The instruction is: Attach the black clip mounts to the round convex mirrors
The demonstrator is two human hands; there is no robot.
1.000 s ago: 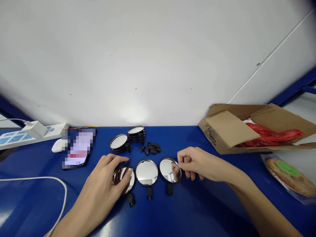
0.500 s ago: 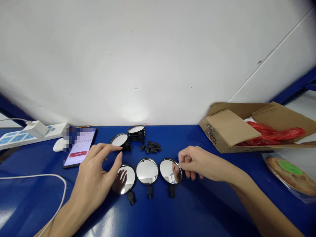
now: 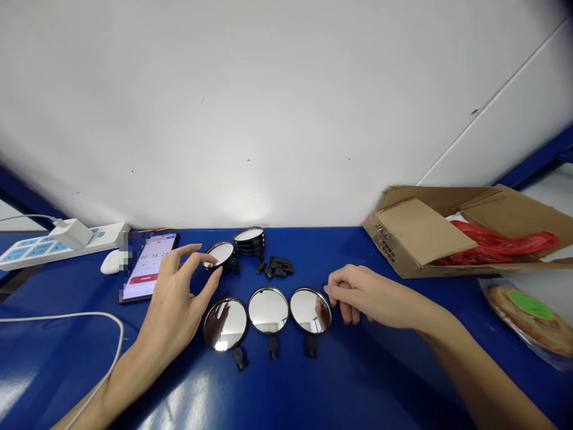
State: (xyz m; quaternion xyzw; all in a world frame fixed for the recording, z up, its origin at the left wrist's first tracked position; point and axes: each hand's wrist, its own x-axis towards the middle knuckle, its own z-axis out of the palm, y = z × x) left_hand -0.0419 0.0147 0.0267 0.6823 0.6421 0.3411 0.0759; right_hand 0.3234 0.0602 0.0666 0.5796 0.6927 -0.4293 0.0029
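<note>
My left hand [image 3: 179, 292] is open, thumb and fingers apart, over the near edge of the front stack of round mirrors [image 3: 220, 253]. Its index fingertip overlaps the top mirror; whether it touches is unclear. Three round black-rimmed mirrors lie face up in a row: a left mirror [image 3: 225, 324], a middle mirror [image 3: 268, 310] and a right mirror [image 3: 310, 310]. Below them sit a left black clip piece [image 3: 239, 358], a middle clip piece [image 3: 273, 347] and a right clip piece [image 3: 311, 346]. My right hand [image 3: 358, 295] is closed, fingers curled, beside the right mirror's rim; nothing shows in it.
Behind stand another mirror stack [image 3: 249, 241] and a pile of small black pieces [image 3: 276, 267]. A phone [image 3: 147, 269] and power strip [image 3: 40, 248] lie left, with a white cable [image 3: 80, 315]. Right are a cardboard box [image 3: 416, 239] and a bagged round item [image 3: 528, 316].
My left hand has moved slightly forward, its index finger now reaching over the front mirror stack. My right hand stays beside the right mirror, fingers a little more closed.
</note>
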